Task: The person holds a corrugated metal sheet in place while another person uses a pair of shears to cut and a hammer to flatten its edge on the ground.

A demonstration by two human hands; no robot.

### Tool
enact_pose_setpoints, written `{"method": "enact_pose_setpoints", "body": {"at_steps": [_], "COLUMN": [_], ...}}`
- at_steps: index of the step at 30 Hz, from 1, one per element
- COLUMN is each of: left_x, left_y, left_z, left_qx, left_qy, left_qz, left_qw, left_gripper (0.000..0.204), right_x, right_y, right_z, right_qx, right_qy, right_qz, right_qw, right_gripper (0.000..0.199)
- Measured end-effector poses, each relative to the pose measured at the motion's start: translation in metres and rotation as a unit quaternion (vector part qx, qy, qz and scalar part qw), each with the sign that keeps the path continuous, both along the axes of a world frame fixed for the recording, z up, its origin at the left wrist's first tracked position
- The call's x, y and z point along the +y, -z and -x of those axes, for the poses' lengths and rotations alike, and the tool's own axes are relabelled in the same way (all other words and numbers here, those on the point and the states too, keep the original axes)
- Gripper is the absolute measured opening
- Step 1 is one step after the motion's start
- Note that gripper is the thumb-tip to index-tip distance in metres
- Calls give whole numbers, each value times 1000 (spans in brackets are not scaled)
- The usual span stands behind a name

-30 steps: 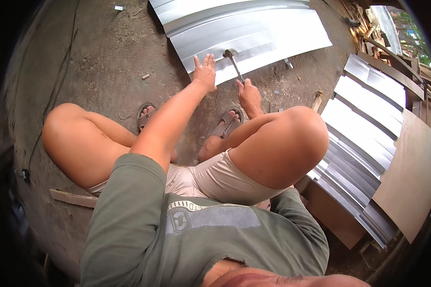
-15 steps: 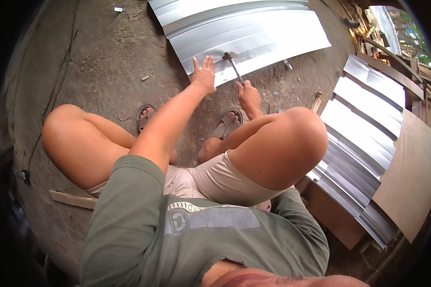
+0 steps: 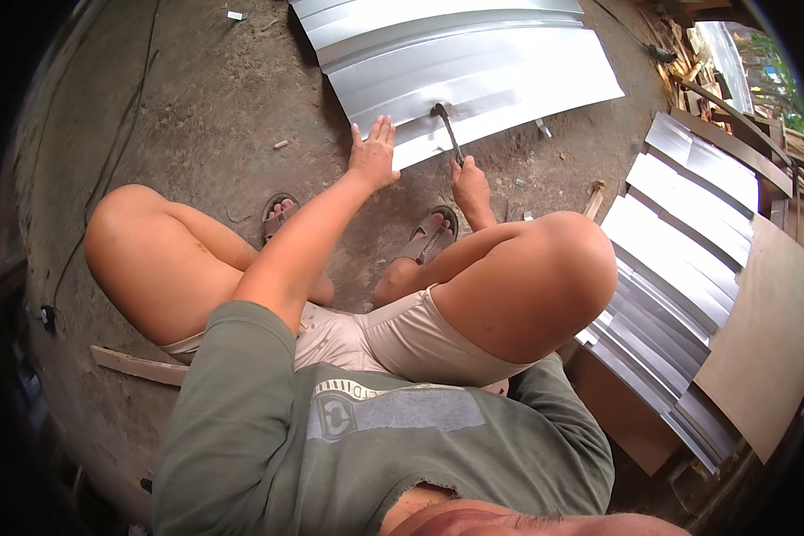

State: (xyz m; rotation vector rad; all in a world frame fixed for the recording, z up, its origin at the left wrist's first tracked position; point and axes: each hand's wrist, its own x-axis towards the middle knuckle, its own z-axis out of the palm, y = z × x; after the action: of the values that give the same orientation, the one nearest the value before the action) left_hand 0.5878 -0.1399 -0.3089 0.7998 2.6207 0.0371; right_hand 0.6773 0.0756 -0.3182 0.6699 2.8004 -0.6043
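Note:
A ribbed silver metal sheet (image 3: 527, 76) lies on the ground in front of me. My left hand (image 3: 373, 159) rests on its near left corner, palm down with the fingers stretched out. In my right hand (image 3: 471, 186) is the handle of a hammer (image 3: 450, 129), the fingers wrapped round it just off the sheet's near edge. The hammer's dark head is at the sheet's surface, right of my left hand; whether it touches the metal I cannot tell.
On the right lie stacked silver metal strips (image 3: 679, 223) beside a plywood board (image 3: 764, 330). Scrap wood (image 3: 683, 71) is piled at the far right. A dark cable (image 3: 127, 134) runs along the ground at left, and a wooden strip (image 3: 138, 364) lies near my left leg.
The whole view has shifted slightly, with the sheet appearing a little lower and further right. My left hand sits slightly nearer the sheet's left corner. The hammer stays in my right hand.

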Motion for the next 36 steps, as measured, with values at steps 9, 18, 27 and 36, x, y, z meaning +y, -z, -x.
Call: {"method": "enact_pose_setpoints", "body": {"at_steps": [9,18,27,36], "left_x": [5,2,1,-3], "left_y": [0,5,1,6], "left_z": [5,5,8,3], "left_qx": [-13,-1,0,-3], "left_qy": [5,6,7,11], "left_qz": [-11,-5,6,25], "left_qw": [1000,1000,1000,1000], "left_gripper": [105,105,103,105], "right_x": [-28,-40,-31,-21], "right_y": [-5,-14,-16,-21], "right_z": [-10,-14,-2,4], "right_qx": [5,-22,-5,-5], "right_qy": [-38,-46,-45,-38], "right_qz": [0,4,3,-3], "right_qw": [999,999,999,999], "right_gripper": [40,36,38,36]}}
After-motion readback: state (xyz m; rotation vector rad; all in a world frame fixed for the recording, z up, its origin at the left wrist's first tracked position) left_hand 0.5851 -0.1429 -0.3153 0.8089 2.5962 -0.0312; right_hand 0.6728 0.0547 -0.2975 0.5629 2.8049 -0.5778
